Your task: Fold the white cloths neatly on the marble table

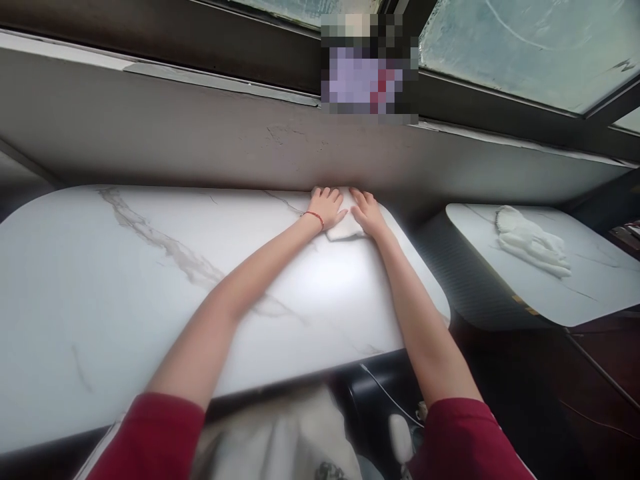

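Observation:
Both hands rest on a white cloth [345, 229] at the far edge of a white marble-patterned table [150, 293]. My left hand [327, 207] lies on the cloth's left part, palm down, with fingers stretched forward and the thumb pointing right. A thin red bracelet [315, 218] circles that wrist. On the cloth's right part is my right hand [367, 212], palm down, its thumb apart and pointing left. Some of the cloth is hidden beneath the hands, and it bunches slightly towards me.
A second marble-patterned table [595, 280] stands to the right across a dark gap, bearing a crumpled white cloth [533, 241]. A grey wall [210, 140] rises behind the tables, below framed windows [525, 47]. A white cable [390, 393] hangs under the near edge.

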The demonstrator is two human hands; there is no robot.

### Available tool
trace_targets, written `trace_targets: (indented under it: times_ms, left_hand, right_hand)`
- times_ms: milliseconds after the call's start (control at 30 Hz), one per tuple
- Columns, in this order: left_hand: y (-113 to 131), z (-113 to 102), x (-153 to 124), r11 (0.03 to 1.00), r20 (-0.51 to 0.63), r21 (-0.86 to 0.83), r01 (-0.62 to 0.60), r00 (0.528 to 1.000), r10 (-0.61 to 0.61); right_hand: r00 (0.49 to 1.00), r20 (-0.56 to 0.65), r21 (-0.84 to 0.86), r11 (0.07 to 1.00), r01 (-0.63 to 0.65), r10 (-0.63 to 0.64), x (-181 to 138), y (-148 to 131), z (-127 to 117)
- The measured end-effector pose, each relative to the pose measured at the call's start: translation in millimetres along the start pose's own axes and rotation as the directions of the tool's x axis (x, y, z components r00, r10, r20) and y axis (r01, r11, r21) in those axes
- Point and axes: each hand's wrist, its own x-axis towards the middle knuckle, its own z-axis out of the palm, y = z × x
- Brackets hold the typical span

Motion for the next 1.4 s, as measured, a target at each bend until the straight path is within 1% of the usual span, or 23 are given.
trace_targets:
  times_ms: [100,200,333,400,467,567,633,700,767,833,900,967,1033,1100,1167,1233,1333,1400]
  left_hand:
    - [-2,-1,-14,1.0,-0.009,-0.018,-0.008,1.0,0.008]
    - [-2,-4,-30,1.0,-0.002,-0.004,-0.013,1.0,0.013]
    - [12,-13,-59,0.997,0.0,0.056,-0.043,0.999,0.044]
    - [25,-22,-81,0.994,0.009,0.089,-0.067,0.998,0.067]
    - [38,-32,-111,0.988,0.034,0.114,-0.108,0.994,0.105]
    - [54,-47,-165,0.966,0.081,0.144,-0.215,0.975,0.206]
    - [61,-55,-196,0.951,0.085,0.136,-0.276,0.96,0.267]
    - [64,-60,-215,0.939,0.086,0.136,-0.317,0.948,0.307]
    - [63,-64,-222,0.929,0.096,0.148,-0.339,0.94,0.328]
    - [59,-67,-219,0.924,0.114,0.161,-0.347,0.936,0.332]
    - [53,-68,-212,0.933,0.122,0.171,-0.316,0.947,0.299]
    - [46,-69,-203,0.955,0.111,0.182,-0.232,0.97,0.215]
    - [38,-68,-194,0.975,0.094,0.189,-0.12,0.99,0.103]
    - [26,-66,-184,0.982,0.087,0.186,-0.011,0.996,-0.006]
    - [10,-64,-172,0.982,0.088,0.173,0.079,0.991,-0.096]
    - [-11,-61,-160,0.98,0.084,0.143,0.135,0.985,-0.148]
    - [-47,-55,-145,0.983,0.042,0.087,0.161,0.985,-0.165]
    - [-70,-50,-138,0.983,0.004,0.064,0.173,0.985,-0.174]
  right_hand:
    - [1.0,-0.016,0.023,1.0,0.016,-0.016,-13,-10,1]
    - [0.999,-0.007,0.048,0.998,0.042,-0.042,-31,-20,-1]
    - [0.996,-0.02,0.103,0.991,0.09,-0.088,-63,-31,-10]
    - [0.992,-0.042,0.114,0.986,0.125,-0.121,-89,-38,-20]
    - [0.986,-0.049,0.102,0.981,0.163,-0.159,-124,-49,-33]
    - [0.985,-0.012,0.065,0.983,0.172,-0.172,-188,-76,-55]
    - [0.984,0.031,0.046,0.983,0.176,-0.177,-225,-97,-67]
    - [0.984,0.05,0.005,0.986,0.169,-0.169,-249,-115,-76]
    - [0.986,0.07,-0.053,0.986,0.157,-0.153,-257,-124,-79]
    - [0.983,0.1,-0.101,0.981,0.165,-0.154,-251,-127,-78]
    - [0.974,0.133,-0.107,0.975,0.195,-0.181,-235,-127,-73]
    - [0.963,0.154,-0.077,0.969,0.234,-0.221,-214,-127,-64]
    - [0.955,0.144,-0.042,0.962,0.269,-0.26,-189,-129,-53]
    - [0.948,0.12,-0.022,0.954,0.299,-0.295,-162,-135,-37]
    - [0.948,0.1,-0.015,0.952,0.306,-0.303,-134,-143,-21]
    - [0.952,0.096,-0.014,0.956,0.294,-0.292,-106,-150,-4]
    - [0.955,0.104,-0.023,0.959,0.282,-0.278,-66,-159,15]
    - [0.956,0.102,-0.038,0.96,0.279,-0.274,-43,-165,24]
